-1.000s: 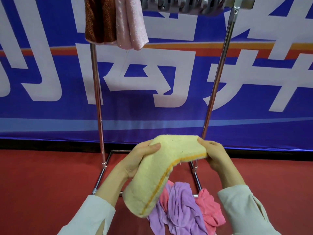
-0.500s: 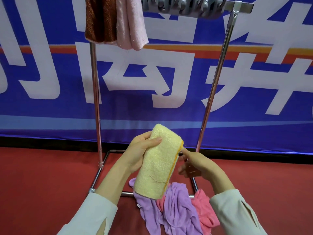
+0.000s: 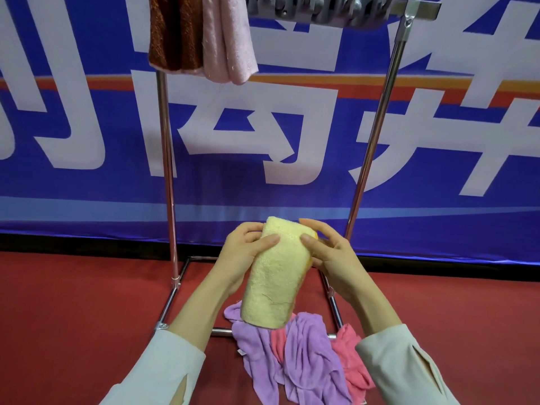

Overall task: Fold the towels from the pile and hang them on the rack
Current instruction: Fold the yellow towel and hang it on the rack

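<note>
A red carpeted floor (image 3: pixel 73 317) runs across the bottom, and a blue banner with large white characters (image 3: pixel 87 200) fills the wall behind it. A shiny metal rack (image 3: pixel 168 176) stands in front of the banner, with its left upright rising from a rectangular base frame on the floor. At the left end of its top bar hangs a folded dark brown terry towel (image 3: pixel 175 30). A folded pale pink fluffy towel (image 3: pixel 228 39) hangs touching its right side.

Lower down, in mid-air between the two uprights, the left hand (image 3: pixel 245 255) grips a folded pale yellow terry towel (image 3: pixel 277 276). Its thumb lies across the front and its fingers (image 3: pixel 251 228) curl behind the upper left edge. The yellow towel hangs as a narrow, slightly tilted bundle, and its lower end hangs in front of the pile. The right hand (image 3: pixel 330 255) pinches the towel's upper right edge, with the thumb on the front and the fingers (image 3: pixel 317 228) curled round the side.

Below the hands, a loose heap of crumpled purple and pink towels (image 3: pixel 309 361) lies on the floor across the base frame's front bar. A row of grey plastic clips (image 3: pixel 318 7) sits along the top bar above. Both forearms wear pale cream sleeves (image 3: pixel 409 366).
</note>
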A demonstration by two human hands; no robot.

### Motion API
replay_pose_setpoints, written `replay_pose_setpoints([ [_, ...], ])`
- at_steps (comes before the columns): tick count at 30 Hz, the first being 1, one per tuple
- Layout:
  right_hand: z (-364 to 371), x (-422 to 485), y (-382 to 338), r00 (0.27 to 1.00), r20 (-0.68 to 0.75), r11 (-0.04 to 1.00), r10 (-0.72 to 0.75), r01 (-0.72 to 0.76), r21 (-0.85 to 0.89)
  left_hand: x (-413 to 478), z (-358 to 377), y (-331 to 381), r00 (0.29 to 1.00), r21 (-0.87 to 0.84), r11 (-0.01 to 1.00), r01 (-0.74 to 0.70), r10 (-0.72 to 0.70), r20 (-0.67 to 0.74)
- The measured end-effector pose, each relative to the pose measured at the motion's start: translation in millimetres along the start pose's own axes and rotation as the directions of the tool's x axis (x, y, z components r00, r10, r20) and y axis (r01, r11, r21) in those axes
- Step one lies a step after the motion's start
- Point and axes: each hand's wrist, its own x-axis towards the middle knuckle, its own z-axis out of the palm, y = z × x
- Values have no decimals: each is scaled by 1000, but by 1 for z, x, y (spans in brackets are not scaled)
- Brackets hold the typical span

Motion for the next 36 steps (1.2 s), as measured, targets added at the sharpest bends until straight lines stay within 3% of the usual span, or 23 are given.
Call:
replay_pose_setpoints([
  [3, 1, 2, 1, 998, -63, 996, 20, -26, -91, 1, 4, -5, 998, 6, 999, -37, 37, -51],
  [8, -2, 4, 3, 996, -86, 914, 22, -55, -401, 1, 3, -10, 992, 81, 989, -120, 117, 44],
  [17, -1, 5, -4, 992, -98, 753, -83, -2, -658, 2, 1, -10, 976, 121, 969, -217, 213, 45],
  [20, -3, 2, -5, 995, -37, 791, -97, 55, -610, 1, 2, -6, 961, 182, 943, -278, 276, 38],
  [23, -3, -6, -13, 999, 0, 953, -49, 47, -300, 2, 0, 0, 946, 195, 930, -311, 323, -36],
  [26, -1, -11, -23, 1000, 16, 997, 17, -15, -80, 7, -8, 1, 985, 75, 987, -144, 151, -89],
  [28, 1, -10, -26, 998, 11, 998, 58, -58, 19, 8, -13, -4, 994, -5, 994, 108, -108, 32],
  [30, 4, -9, -26, 995, -22, 993, 94, -93, 71, 4, -10, -11, 932, -26, 948, 319, -308, 189],
  [32, 6, -6, -24, 991, -90, 992, 103, -96, 77, -1, -2, -16, 877, -110, 898, 425, -379, 295],
  [36, 6, 5, -9, 938, -339, 994, 77, -99, -46, -4, 5, -15, 869, -172, 888, 426, -350, 349],
])
